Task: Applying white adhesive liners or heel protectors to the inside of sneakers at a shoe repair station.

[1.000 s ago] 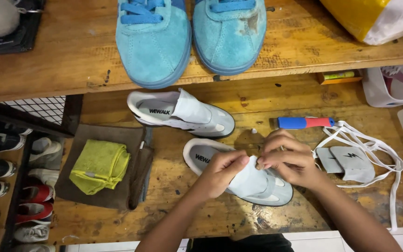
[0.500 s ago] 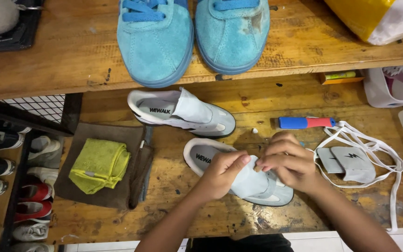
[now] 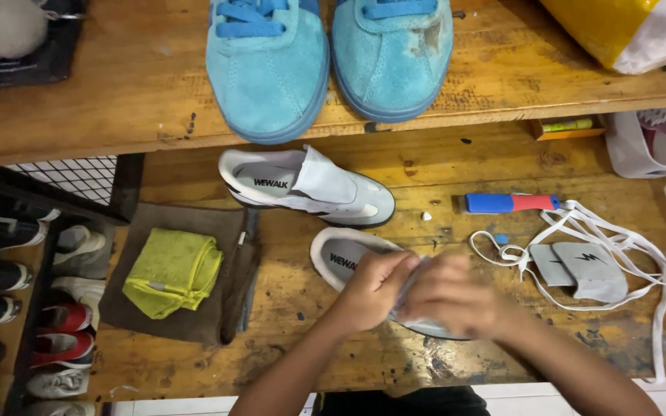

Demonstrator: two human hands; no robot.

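A white and grey sneaker (image 3: 341, 258) lies on the wooden workbench with its heel to the left. My left hand (image 3: 375, 289) and my right hand (image 3: 456, 296) both close over its middle and toe, hiding most of the upper. The right hand is blurred. A second matching sneaker (image 3: 310, 189) lies just behind it, tongue folded up, untouched.
Two blue suede shoes (image 3: 325, 58) stand on the upper shelf. A yellow-green cloth (image 3: 173, 271) rests on a brown rag at the left. Grey insoles (image 3: 583, 270) and white laces (image 3: 626, 231) lie at the right, near a blue and red tool (image 3: 510, 202). A shoe rack (image 3: 9, 293) stands far left.
Both hands have slid slightly toward me over the near sneaker, covering more of its front. The right hand is moving. The other sneaker has not moved.
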